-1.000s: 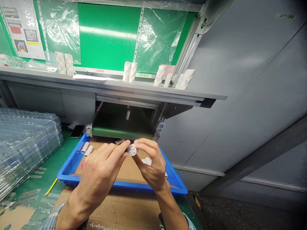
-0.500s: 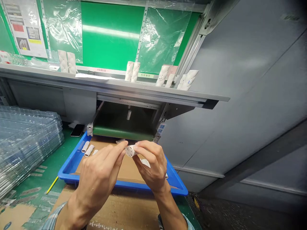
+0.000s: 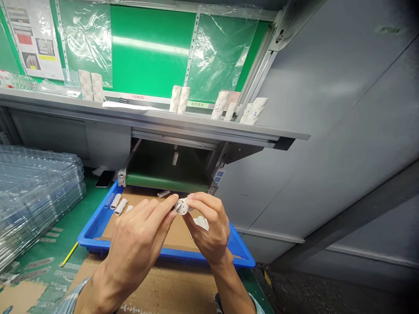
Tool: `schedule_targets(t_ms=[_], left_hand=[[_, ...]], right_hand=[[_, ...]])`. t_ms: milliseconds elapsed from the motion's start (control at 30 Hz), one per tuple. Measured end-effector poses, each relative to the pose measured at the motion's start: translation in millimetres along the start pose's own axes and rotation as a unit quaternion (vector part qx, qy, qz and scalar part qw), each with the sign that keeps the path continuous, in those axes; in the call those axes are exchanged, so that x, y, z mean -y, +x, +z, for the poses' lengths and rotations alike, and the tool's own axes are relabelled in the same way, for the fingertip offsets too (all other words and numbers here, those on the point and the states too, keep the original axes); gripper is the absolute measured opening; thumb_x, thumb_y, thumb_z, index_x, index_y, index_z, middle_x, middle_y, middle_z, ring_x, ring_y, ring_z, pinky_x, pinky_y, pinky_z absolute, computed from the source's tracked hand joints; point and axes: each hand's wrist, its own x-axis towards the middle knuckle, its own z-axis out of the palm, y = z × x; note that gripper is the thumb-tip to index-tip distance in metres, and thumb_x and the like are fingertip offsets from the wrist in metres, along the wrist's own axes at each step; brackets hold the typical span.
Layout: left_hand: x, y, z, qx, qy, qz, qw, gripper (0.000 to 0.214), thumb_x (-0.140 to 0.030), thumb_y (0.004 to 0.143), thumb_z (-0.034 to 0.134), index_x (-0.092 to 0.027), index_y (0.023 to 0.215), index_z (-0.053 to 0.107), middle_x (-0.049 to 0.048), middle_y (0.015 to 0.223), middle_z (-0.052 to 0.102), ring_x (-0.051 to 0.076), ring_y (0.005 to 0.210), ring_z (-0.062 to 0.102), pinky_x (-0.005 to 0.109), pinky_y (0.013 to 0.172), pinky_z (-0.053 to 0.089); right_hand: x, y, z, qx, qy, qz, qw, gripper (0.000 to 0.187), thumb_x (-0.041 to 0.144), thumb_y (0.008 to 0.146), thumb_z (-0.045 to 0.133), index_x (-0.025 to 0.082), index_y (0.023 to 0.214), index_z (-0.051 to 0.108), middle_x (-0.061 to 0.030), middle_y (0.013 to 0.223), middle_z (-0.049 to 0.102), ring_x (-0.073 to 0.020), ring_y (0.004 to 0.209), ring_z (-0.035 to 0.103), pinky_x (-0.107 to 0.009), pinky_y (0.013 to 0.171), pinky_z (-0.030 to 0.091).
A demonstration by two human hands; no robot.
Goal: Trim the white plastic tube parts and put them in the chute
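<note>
The left hand (image 3: 137, 244) and right hand (image 3: 209, 231) are both closed on a small white plastic fitting (image 3: 182, 206), pinching it between their fingertips and holding it in the air above a blue tray (image 3: 163, 254) lined with cardboard (image 3: 153, 231). White tubes (image 3: 118, 204) lie in the tray just beyond the left hand.

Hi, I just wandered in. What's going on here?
A person is holding a small white cylindrical part between their left hand and right hand, above a blue plastic tray lined with cardboard. More white tubes lie in the tray, and a stack of clear plastic trays sits to the left.
</note>
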Motion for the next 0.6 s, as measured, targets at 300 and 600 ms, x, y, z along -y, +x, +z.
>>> schedule_targets(t_ms=[300,600], left_hand=[[0.9,-1.6,-0.6,0.007,0.002,-0.008,1.000,0.029,-0.024,0.114,0.054,-0.020,0.141,0.066,0.0030,0.110,0.080,0.019,0.088,0.074,0.032,0.079,0.056],[4.4,2.3,-5.2,-0.016,0.064,0.012,0.998,0.029,-0.020,0.113,0.058,-0.019,0.141,0.066,0.0035,0.101,0.077,0.019,0.085,0.068,0.032,0.082,0.050]], right_hand=[[-2.3,0.1,-0.2,0.000,-0.017,-0.022,1.000,0.051,0.007,0.098,0.075,0.030,0.141,0.061,-0.0063,0.112,0.076,-0.0242,0.101,0.077,-0.042,0.087,0.063],[0.5,1.7,2.7,0.029,0.078,0.023,0.996,0.045,0.009,0.099,0.075,0.026,0.139,0.062,-0.0095,0.115,0.077,-0.0255,0.105,0.078,-0.042,0.088,0.067]])
